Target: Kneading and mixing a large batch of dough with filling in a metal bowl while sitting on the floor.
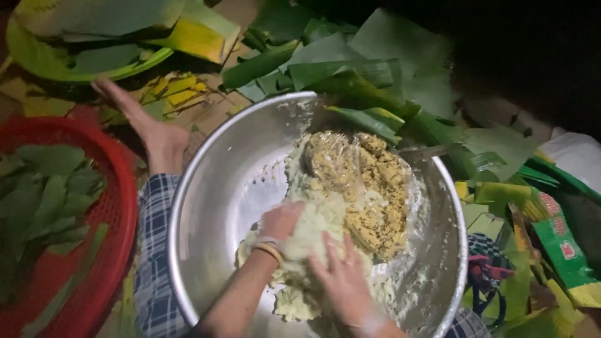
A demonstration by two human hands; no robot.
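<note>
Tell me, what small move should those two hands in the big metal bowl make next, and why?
Probably fold the loose pale dough back toward the middle. Both the left hand and right hand press into it, while bits lie smeared on the metal bowl wall, and the yellow crumbly filling under clear plastic sits unmixed just beyond them.

Shiny smooth metal bowl (pixel 213 188); soft, crumbly dough (pixel 313 231); red plastic basket (pixel 116 206)
</note>
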